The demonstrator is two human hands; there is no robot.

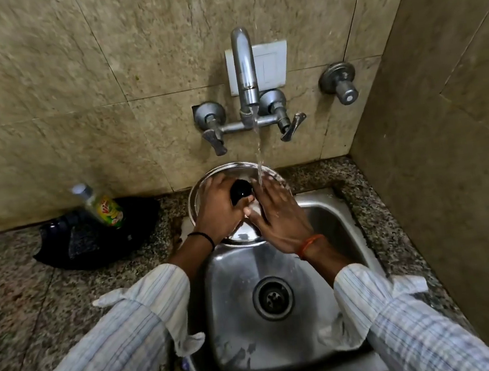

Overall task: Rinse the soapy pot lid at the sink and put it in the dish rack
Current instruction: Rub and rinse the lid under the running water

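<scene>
A round steel pot lid (236, 169) with a black knob (241, 191) is held tilted over the back of the steel sink (328, 227), under the running tap (244, 71). My left hand (218, 210) grips the lid at the knob. With fingers spread, my right hand (277, 212) lies flat on the lid's right side, where the water stream lands. Some white suds show between the two hands. No dish rack is in view.
A dish soap bottle (101, 207) leans in a black tray (89, 238) on the granite counter at the left. Two tap handles (214, 141) stick out from the tiled wall. A side wall stands close on the right. The sink drain (273, 298) is uncovered.
</scene>
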